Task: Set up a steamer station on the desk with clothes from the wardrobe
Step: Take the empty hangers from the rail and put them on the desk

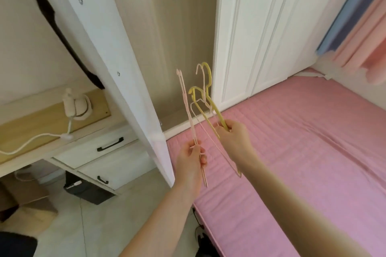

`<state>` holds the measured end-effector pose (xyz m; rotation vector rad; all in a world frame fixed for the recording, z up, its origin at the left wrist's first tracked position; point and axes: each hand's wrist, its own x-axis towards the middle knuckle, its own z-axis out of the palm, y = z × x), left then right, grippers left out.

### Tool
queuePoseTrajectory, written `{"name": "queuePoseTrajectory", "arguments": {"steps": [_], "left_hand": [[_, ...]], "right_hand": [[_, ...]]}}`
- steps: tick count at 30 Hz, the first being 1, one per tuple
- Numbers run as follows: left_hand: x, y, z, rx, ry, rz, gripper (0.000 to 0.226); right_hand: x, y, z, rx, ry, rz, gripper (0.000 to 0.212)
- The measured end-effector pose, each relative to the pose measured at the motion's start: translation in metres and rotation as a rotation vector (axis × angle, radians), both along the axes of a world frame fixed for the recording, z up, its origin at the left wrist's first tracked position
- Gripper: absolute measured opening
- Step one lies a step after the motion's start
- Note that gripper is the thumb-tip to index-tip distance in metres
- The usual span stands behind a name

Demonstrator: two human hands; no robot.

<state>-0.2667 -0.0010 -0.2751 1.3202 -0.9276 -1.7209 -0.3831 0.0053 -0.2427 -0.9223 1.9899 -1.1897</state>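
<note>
With left hand (191,158) pinching pink hangers (184,98) and right hand (234,137) gripping seemingly 2 yellow hangers (216,110), gathering stage at wardrobe (183,27); next, fetch clothes.

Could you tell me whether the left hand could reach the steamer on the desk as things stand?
Probably not directly: the left hand grips pink hangers, and the open wardrobe door stands between it and the steamer on the desk.

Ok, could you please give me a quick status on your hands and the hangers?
Left hand grips pink hangers. Right hand grips yellow hangers. Steamer sits on desk. Open wardrobe door between hands and desk.
</note>
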Motion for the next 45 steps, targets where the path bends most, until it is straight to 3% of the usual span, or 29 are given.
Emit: {"name": "queuePoseTrajectory", "arguments": {"steps": [16,22,26,34,45], "left_hand": [[0.113,0.173,-0.03,0.115,0.016,-0.242,0.013],[0.126,0.214,-0.038,0.052,-0.165,-0.292,0.009],[0.123,0.238,-0.032,0.058,-0.193,-0.241,0.008],[0.097,0.292,-0.022,0.139,-0.091,-0.08,0.03],[0.098,0.339,-0.014,0.125,-0.09,0.165,0.016]], "right_hand": [[0.106,0.204,-0.041,0.067,-0.052,-0.143,0.012],[0.118,0.247,-0.047,0.086,-0.129,-0.1,0.015],[0.115,0.268,-0.046,0.08,-0.133,-0.025,0.013],[0.113,0.31,-0.043,0.117,-0.003,0.189,0.016],[0.112,0.34,-0.043,0.113,-0.016,0.368,0.017]]}}
